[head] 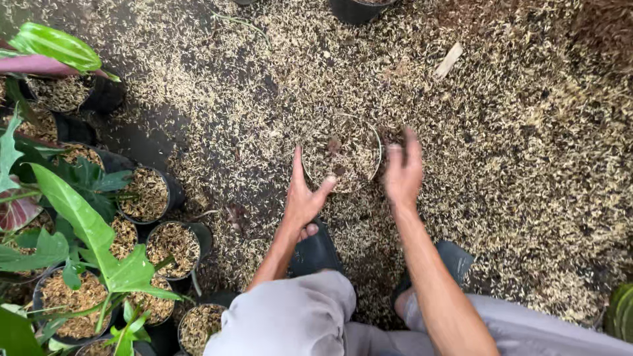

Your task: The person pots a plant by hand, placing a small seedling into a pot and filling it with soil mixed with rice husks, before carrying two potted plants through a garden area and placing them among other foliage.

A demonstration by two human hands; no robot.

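Left hand (304, 198) spread open against husk-filled pot (341, 153), right hand (403, 168) loosely open beside its rim, gripping nothing; husk-covered floor (527, 165) all around.

The ground (527, 165) is being covered by a thick layer of pale rice husks (501, 217). A husk-filled pot (341, 153) is being borne between the hands, potted plants (158, 198) well left of them, a black pot (356, 9) beyond.

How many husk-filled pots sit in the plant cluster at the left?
7 clearly: one at top left, two mid-left, two below, one at the bottom, one under leaves. Foliage may hide more.
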